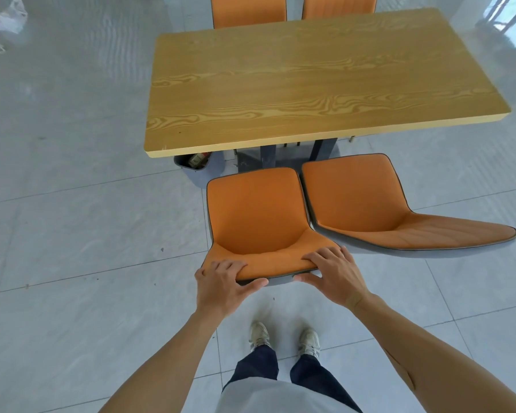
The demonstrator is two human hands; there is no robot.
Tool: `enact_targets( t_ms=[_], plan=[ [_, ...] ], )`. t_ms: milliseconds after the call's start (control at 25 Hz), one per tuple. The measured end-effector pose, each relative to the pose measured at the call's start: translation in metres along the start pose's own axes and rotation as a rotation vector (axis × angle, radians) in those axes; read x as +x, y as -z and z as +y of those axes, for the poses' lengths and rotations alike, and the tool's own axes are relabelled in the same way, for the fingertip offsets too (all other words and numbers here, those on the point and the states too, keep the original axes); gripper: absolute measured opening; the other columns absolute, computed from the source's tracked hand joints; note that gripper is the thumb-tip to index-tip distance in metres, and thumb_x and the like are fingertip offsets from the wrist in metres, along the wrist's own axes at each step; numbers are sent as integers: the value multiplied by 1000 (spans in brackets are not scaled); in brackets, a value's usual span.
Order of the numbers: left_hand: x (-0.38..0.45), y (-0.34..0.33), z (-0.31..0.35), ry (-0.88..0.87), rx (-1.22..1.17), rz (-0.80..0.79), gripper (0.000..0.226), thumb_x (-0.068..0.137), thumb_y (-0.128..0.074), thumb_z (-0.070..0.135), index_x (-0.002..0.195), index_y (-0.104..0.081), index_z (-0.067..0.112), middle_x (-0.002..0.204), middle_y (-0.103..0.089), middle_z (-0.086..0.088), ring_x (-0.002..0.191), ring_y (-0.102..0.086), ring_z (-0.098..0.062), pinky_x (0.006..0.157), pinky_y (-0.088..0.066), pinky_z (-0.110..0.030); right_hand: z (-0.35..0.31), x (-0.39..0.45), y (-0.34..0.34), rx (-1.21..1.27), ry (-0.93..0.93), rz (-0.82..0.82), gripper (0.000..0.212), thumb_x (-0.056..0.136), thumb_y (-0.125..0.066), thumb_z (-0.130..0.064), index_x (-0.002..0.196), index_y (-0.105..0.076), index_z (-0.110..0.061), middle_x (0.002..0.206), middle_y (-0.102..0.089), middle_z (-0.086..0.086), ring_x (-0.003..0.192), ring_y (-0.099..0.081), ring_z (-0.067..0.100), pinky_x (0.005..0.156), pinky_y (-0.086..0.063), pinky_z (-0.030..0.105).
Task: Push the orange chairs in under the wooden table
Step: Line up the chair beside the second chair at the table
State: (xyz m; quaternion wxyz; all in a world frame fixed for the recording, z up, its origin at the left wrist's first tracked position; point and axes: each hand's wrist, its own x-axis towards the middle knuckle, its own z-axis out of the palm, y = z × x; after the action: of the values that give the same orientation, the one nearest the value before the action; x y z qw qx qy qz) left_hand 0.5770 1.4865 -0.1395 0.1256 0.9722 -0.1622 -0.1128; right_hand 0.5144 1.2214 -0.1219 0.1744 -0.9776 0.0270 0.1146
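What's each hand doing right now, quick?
Left hand: grips the top edge of the near orange chair's backrest.
Right hand: grips the same backrest edge, fingers over the front, thumb behind.

Both arms reach forward, left hand (221, 283) and right hand (334, 274) gripping with curled fingers, thumbs underneath.

far chairs (248, 10) cropped by top edge, bin (197, 166) half under table (310, 84)
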Motion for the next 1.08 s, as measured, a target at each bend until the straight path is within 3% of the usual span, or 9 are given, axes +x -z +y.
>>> enact_targets(
  t_ms=[520, 760, 1080],
  plan=[
    [7, 4, 0, 15, -90, -52, 88, 60, -27, 100, 112, -65, 40, 119, -64, 15, 116, -52, -14, 97, -33, -45, -4, -2, 1, -32, -13, -10, 68, 83, -34, -76, 119, -61, -25, 115, -65, -5, 119, -52, 23, 116, -20, 49],
    [10, 16, 2, 67, -86, -127, 90, 57, -28, 100, 118, -62, 43, 124, -61, 15, 122, -46, -17, 104, -27, -55, -8, 0, 1, -1, -13, -20, 60, 86, -41, -71, 119, -61, -26, 117, -64, -3, 120, -50, 24, 115, -22, 45],
    [13, 29, -2, 87, -166, -176, 82, 56, -38, 99, 116, -62, 48, 114, -64, 18, 109, -57, -14, 97, -40, -57, -15, 3, -3, -65, -6, -27, 63, 87, -34, -73, 118, -60, -24, 117, -65, -3, 120, -50, 24, 112, -25, 45]
  ],
)
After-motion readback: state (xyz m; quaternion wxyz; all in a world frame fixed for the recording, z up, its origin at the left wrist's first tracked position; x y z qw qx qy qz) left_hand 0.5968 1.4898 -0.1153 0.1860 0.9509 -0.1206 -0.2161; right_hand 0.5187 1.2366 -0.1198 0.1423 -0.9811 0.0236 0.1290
